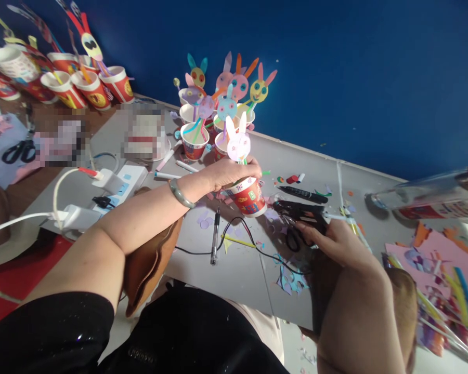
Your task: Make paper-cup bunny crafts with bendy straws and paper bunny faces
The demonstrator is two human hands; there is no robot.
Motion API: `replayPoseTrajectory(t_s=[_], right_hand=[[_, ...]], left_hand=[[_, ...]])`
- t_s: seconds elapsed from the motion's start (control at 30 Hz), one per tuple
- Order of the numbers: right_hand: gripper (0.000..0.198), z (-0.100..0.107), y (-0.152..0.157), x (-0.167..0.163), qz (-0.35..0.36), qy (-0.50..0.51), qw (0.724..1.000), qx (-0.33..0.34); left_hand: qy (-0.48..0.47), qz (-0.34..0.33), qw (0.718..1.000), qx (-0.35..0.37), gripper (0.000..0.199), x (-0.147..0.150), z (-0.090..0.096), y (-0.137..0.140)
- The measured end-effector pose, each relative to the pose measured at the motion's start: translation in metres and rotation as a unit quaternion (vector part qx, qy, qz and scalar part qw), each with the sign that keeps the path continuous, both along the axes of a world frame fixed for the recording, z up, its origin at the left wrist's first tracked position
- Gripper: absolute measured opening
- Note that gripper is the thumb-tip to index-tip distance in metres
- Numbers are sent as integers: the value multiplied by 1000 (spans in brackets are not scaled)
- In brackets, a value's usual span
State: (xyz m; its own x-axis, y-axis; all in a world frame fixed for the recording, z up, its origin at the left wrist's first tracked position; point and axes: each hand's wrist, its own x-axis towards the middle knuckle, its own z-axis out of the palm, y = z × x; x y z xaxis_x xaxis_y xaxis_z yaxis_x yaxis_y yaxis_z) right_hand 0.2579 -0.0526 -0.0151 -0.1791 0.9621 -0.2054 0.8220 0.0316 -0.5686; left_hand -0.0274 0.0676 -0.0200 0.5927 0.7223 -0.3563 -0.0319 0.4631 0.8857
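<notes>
My left hand (236, 174) grips a red patterned paper cup (249, 197) by its rim, the cup tilted a little. Above my fingers stands a pale paper rabbit head (238, 145) on straws. To the right, my right hand (335, 239) is closed round a black hot glue gun (302, 210), a pale glue stick at its back and its nozzle close to the cup's lower side. Partly hidden beneath the glue gun lie black-handled scissors (292, 240). A black marker (302, 195) rests just behind it.
Several finished rabbit cups (195, 143) stand by the blue wall, with more cups (97, 91) at far left. A power strip (127, 187) with chargers is left. A pen (216, 236) and black cord lie in front. A clear bottle (432, 200) and paper scraps (440, 254) are right.
</notes>
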Motion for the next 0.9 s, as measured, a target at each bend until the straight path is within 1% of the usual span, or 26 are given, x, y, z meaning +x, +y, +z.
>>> replayPoseTrajectory(t_s=[0.07, 0.13, 0.2, 0.3, 0.37, 0.43, 0.5, 0.67, 0.77, 0.9], right_hand=[[52, 1, 0, 3, -29, 29, 999, 18], [54, 2, 0, 4, -41, 45, 997, 36], [56, 4, 0, 2, -34, 69, 995, 59], [56, 4, 0, -4, -23, 126, 988, 85], [56, 2, -1, -9, -20, 163, 983, 82], [56, -1, -1, -11, -15, 184, 980, 73], [57, -3, 0, -12, -17, 176, 982, 71], [63, -7, 3, -11, -10, 104, 993, 51], [62, -8, 3, -12, -13, 116, 992, 55], [62, -4, 3, -17, -16, 131, 990, 56]], left_hand=[[3, -12, 1000, 25, 23, -1, 3, -1], [7, -22, 999, 40, 22, -1, 5, -2], [1, -35, 999, 33, 22, 0, 4, -3], [-45, -51, 997, 22, 20, 4, -2, -4], [-67, -57, 996, 16, 18, 7, -5, -6], [-66, -70, 995, 10, 17, 9, -7, -7], [-60, -84, 995, 8, 16, 10, -6, -9], [-59, -96, 994, -2, 12, 10, 1, -12], [-48, -94, 994, -11, 9, 10, 4, -14], [-40, -93, 995, -9, 9, 11, 4, -15]])
